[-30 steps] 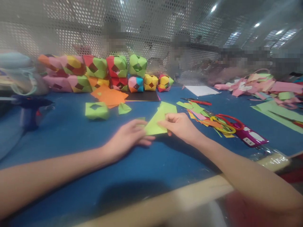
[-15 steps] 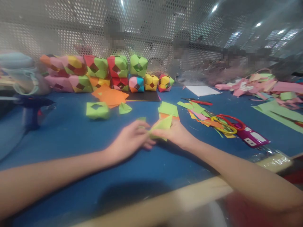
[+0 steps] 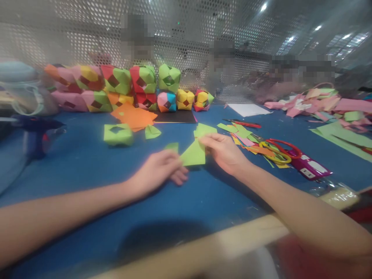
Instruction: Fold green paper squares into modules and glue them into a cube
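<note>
A folded green paper triangle [image 3: 195,154] is held between my two hands above the blue table. My right hand [image 3: 225,152] pinches its upper right corner between thumb and fingers. At its lower left corner, my left hand [image 3: 162,167] is closed with the thumb over the paper. Another green paper piece [image 3: 172,147] shows just behind my left fingers. Beyond my hands lie a hollow green folded-paper unit [image 3: 118,135], a small green folded piece [image 3: 152,132] and a stack of green paper squares [image 3: 206,129].
Several colourful folded-paper balls [image 3: 143,79] stand stacked at the back. A glue gun [image 3: 36,133] is at left, near a lidded bottle [image 3: 23,89]. To the right lie yellow-handled scissors [image 3: 274,154], paper strips [image 3: 242,133], a purple case [image 3: 310,167] and a paper scrap heap [image 3: 316,102].
The green paper has been turned and now shows as a flat triangle. My right hand has shifted slightly up and right, uncovering more of it; my left hand has moved a little left.
</note>
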`<state>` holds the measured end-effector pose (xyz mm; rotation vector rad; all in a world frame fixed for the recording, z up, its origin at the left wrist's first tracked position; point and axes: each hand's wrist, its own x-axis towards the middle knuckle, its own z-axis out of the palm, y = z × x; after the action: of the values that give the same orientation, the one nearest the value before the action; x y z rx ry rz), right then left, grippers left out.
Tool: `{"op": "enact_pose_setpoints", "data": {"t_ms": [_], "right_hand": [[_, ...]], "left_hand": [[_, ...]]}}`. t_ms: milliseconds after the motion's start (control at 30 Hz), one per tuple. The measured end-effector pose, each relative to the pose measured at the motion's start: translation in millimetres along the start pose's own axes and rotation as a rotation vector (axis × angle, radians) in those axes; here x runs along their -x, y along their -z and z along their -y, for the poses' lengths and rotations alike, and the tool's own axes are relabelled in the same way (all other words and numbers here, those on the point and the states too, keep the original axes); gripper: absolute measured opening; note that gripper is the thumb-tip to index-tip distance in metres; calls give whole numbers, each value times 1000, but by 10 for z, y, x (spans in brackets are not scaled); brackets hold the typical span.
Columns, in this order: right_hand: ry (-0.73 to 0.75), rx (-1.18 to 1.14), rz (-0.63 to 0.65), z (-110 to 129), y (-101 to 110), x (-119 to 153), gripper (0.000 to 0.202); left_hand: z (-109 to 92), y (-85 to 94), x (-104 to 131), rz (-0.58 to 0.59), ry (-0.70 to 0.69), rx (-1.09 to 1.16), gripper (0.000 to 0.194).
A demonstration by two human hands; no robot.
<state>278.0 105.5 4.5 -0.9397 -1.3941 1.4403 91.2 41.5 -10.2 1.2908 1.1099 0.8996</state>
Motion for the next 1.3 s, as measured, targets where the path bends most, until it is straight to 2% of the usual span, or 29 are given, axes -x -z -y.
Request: {"op": "enact_pose_setpoints", "data": {"t_ms": [133, 200, 300, 433, 533, 633, 767, 833, 933, 1067, 1200, 1300], "right_hand": [[-14, 188, 116, 23, -26, 53, 29], [22, 271, 70, 46, -1, 53, 30], [81, 271, 3, 83, 72, 8, 29], [4, 234, 147, 128, 99, -17, 25], [-118, 370, 259, 170, 51, 34, 20], [-99, 646, 293, 212, 6, 107, 13], [93, 859, 283, 226, -48, 201, 16], [133, 849, 289, 219, -83, 245, 20], [160, 785, 318, 220, -115, 299, 30], [227, 630, 374, 254, -90, 330, 33], [138, 529, 351, 265, -66, 312, 30], [39, 431, 371, 248, -75, 279, 31]], "left_hand": [[20, 13, -10, -60, -24, 51, 28], [41, 24, -25, -117, -55, 68, 29], [85, 67, -82, -173, -81, 67, 28], [119, 190, -212, -225, -114, -2, 23], [91, 257, -262, -264, -163, -8, 21], [24, 212, -209, -244, -145, -39, 22], [-71, 29, -75, -146, -80, 92, 33], [-110, -47, -28, -95, -55, 181, 37], [-154, -98, 8, -38, -62, 231, 29], [-191, -102, 26, -54, -92, 266, 19], [-228, -104, 15, -100, -42, 381, 7], [-252, -96, -12, -91, -9, 490, 4]]}}
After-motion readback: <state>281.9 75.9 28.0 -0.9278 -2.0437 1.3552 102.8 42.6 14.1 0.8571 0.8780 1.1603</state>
